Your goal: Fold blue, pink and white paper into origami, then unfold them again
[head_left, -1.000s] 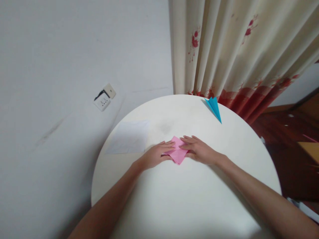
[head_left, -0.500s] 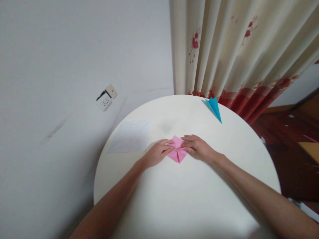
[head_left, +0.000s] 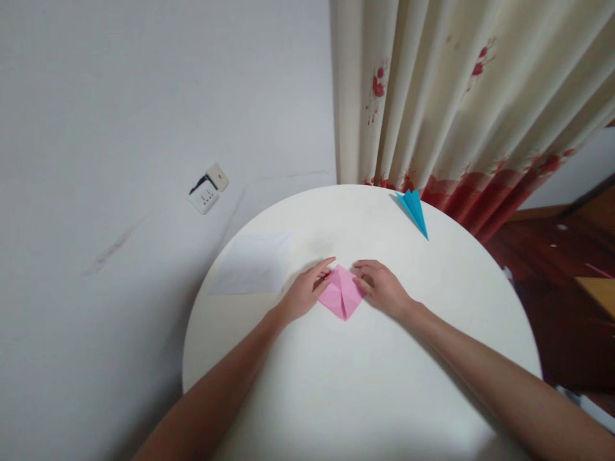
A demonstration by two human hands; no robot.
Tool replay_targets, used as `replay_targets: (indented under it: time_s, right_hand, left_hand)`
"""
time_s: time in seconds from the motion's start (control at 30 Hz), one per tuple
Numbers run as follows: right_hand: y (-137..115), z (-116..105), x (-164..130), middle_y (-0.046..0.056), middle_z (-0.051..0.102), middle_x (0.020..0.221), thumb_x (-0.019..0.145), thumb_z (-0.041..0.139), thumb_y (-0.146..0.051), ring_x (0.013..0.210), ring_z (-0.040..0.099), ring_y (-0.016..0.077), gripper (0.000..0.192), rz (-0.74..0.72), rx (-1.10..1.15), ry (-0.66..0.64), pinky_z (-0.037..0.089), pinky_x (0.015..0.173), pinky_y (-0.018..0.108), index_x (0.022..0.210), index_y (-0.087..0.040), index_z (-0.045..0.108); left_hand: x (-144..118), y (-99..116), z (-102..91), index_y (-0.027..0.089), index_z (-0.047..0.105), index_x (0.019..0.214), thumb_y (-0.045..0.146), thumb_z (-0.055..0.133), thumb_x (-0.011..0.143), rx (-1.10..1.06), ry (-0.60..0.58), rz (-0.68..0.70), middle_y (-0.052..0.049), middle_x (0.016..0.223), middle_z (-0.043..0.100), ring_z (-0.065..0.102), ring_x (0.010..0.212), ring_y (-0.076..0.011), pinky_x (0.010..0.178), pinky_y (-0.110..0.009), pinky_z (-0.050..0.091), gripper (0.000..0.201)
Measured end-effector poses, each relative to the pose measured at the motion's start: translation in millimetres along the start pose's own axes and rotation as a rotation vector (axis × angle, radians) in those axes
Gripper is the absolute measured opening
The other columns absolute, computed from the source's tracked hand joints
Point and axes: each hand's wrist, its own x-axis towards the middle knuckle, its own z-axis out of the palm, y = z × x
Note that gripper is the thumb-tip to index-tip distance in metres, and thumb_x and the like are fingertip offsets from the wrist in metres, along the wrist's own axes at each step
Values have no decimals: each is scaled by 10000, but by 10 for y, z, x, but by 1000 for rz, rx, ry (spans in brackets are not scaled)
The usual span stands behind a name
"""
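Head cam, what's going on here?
A person is folding a pink paper on a round white table. The left hand and right hand rest at either side of it, fingertips on its upper edges, pressing it flat rather than holding it in a grip. The paper is a diamond shape with a centre crease. A folded blue paper lies at the far edge and a white sheet to the left, both untouched.

A round white table (head_left: 365, 397) stands against a pale wall (head_left: 144, 96). A white sheet of paper (head_left: 252, 272) lies flat on its left side, and a folded blue paper plane (head_left: 414, 211) rests near the far edge. Behind hangs a cream curtain (head_left: 456, 96) with red flowers. A white wall socket (head_left: 207, 189) sits low on the wall.
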Motion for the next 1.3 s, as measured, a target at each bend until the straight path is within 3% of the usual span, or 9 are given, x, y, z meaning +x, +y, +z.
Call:
replay_targets:
  time_s: [0.07, 0.2, 0.37, 0.67, 0.9, 1.1, 1.17, 1.3]
  right_hand:
    - [-14, 6, -6, 102, 696, 1174, 908, 615, -226, 1118, 613, 245, 126, 11, -20, 18, 472, 995, 400, 995, -194, 701]
    - [-27, 20, -18, 124, 659, 1242, 890, 647, -234, 1156, 578, 267, 380, -15, -91, 6, 456, 1022, 419, 1264, -177, 620]
    - [0, 42, -26, 132, 635, 1280, 906, 619, -226, 1178, 566, 258, 295, -54, -148, -21, 451, 1036, 400, 1189, -184, 693]
    - [-53, 38, -48, 144, 622, 1301, 937, 587, -258, 1215, 549, 272, 291, -70, -185, -40, 435, 1060, 433, 1182, -199, 733]
    - [-83, 41, -55, 154, 623, 1304, 930, 613, -252, 1234, 539, 274, 270, -107, -198, -46, 424, 1074, 440, 1156, -194, 748]
    - [-131, 43, -57, 149, 616, 1339, 953, 563, -236, 1283, 521, 280, 290, -97, -270, -55, 402, 1103, 460, 1189, -174, 721]
    - [-193, 95, -81, 161, 566, 1413, 987, 476, -211, 1365, 452, 290, 367, -91, -334, -72, 331, 1155, 497, 1305, -137, 642]
    - [-339, 253, -164, 194, 355, 1570, 1043, 346, -300, 1485, 265, 290, 538, -98, -413, -143, 219, 1212, 509, 1511, -34, 363]
  left_hand:
    - [2, -9, 16, 272, 390, 1484, 175, 515, 952, 19, 13, 35, -68, 1263, 603, 617, 1094, -173, 1009, -332, 496, 555]
    - [1, 6, 37, 290, 507, 1402, 85, 536, 902, 158, 26, 121, -78, 1383, 485, 516, 1254, -207, 1115, -388, 426, 541]
    - [-2, 1, 56, 255, 716, 1125, 94, 567, 897, 299, 22, 151, -78, 1399, 470, 466, 1292, -242, 1099, -429, 434, 316]
    - [17, 35, -6, 282, 687, 1220, 238, 520, 983, 471, -113, 218, -49, 1302, 614, 529, 1230, -227, 1088, -431, 416, 293]
    - [-18, 71, -53, 223, 568, 1373, 320, 516, 991, 577, -210, 161, -49, 1415, 580, 454, 1356, -232, 1160, -405, 342, 397]
    - [-105, 76, -7, 231, 246, 1567, 404, 375, 1030, 706, -298, 174, -44, 1618, 309, 221, 1506, -231, 1209, -429, 232, 578]
    - [-130, 99, 43, 216, 168, 1585, 399, 325, 1038, 760, -307, 153, -47, 1644, 230, 138, 1529, -236, 1223, -456, 180, 598]
    - [-148, 169, 129, 181, 174, 1583, 387, 297, 1036, 850, -293, 129, -61, 1656, 171, 75, 1537, -250, 1230, -475, 138, 597]
